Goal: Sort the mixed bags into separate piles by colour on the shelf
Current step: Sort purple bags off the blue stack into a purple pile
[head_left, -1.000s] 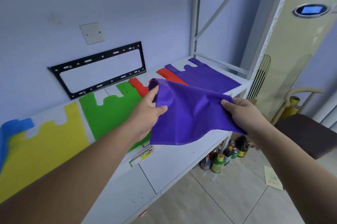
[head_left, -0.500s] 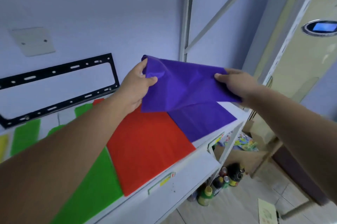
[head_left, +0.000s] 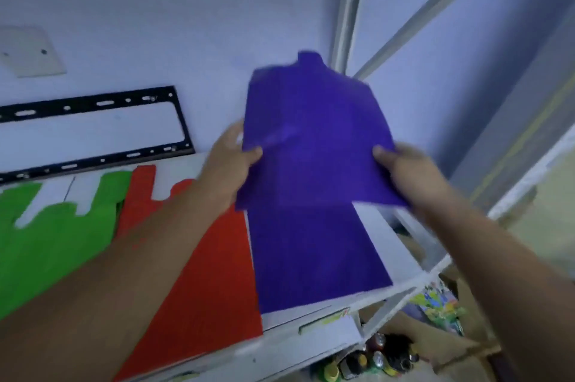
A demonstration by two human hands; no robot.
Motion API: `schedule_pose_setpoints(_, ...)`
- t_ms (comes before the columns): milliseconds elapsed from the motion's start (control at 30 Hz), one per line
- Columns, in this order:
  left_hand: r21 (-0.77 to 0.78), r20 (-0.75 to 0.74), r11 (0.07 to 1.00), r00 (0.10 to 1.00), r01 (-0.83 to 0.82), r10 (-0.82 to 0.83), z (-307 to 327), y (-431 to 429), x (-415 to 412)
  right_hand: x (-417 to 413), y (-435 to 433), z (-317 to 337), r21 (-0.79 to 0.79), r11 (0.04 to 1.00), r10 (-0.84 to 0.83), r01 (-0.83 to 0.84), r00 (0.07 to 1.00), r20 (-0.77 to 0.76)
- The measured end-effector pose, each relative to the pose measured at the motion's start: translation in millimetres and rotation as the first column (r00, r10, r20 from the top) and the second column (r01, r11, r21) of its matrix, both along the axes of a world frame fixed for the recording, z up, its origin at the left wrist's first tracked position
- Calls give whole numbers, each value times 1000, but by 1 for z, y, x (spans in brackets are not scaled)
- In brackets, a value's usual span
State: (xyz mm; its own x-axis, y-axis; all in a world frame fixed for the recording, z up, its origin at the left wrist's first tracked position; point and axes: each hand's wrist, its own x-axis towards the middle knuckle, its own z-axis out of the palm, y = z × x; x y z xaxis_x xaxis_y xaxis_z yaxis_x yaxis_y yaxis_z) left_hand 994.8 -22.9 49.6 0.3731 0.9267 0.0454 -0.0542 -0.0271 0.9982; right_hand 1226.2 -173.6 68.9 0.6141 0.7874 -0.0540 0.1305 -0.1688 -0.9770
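I hold a purple bag (head_left: 314,132) spread flat in the air, my left hand (head_left: 228,168) pinching its left edge and my right hand (head_left: 404,166) its right edge. It hovers over another purple bag (head_left: 311,257) that lies flat at the right end of the white shelf (head_left: 395,254). To the left of that lies a red bag (head_left: 214,282), partly hidden by my left forearm. Further left lies a green bag (head_left: 53,238). The picture is blurred by motion.
A black metal bracket (head_left: 93,135) leans against the wall behind the shelf. Metal uprights (head_left: 348,8) frame the shelf's right end. Bottles (head_left: 373,360) and a cardboard box stand on the floor below.
The held purple bag has moved right and forward, from over the red bag to above the lying purple bag, and now hangs flatter. The view has shifted right.
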Motion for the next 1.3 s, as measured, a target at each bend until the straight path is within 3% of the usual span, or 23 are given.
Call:
schedule_pose_setpoints(100, -180, -148, 980, 987, -87, 61, -66, -47, -1, 5, -19, -67, -194, 979, 37, -63, 990, -134)
schedule_pose_setpoints(200, -236, -395, 957, 916, -170, 66, -116, -82, -8, 7, -37, -114, -386, 907, 130, -170, 983, -128)
schedule_pose_setpoints(367, -233, -525, 953, 850, -194, 45, -125, -93, -4, 12, -45, -139, -421, 899, 140, -122, 990, 10)
schedule_pose_setpoints(567, -188, -549, 955, 831, -228, 91, -131, -89, -3, 13, -43, -142, -423, 896, 180, -133, 981, 74)
schedule_pose_setpoints(733, -148, -496, 981, 868, -127, 38, -137, -86, -6, 15, -38, -137, -405, 905, 166, -131, 985, 54)
schedule_pose_setpoints(1067, -201, -461, 961, 884, -190, 78, -144, -86, -6, 11, -36, -139, -412, 907, 120, -86, 991, 56)
schedule_pose_setpoints(1300, -179, -439, 974, 897, -138, 46, -143, -91, -8, 8, -39, -140, -449, 890, 122, -78, 990, 69)
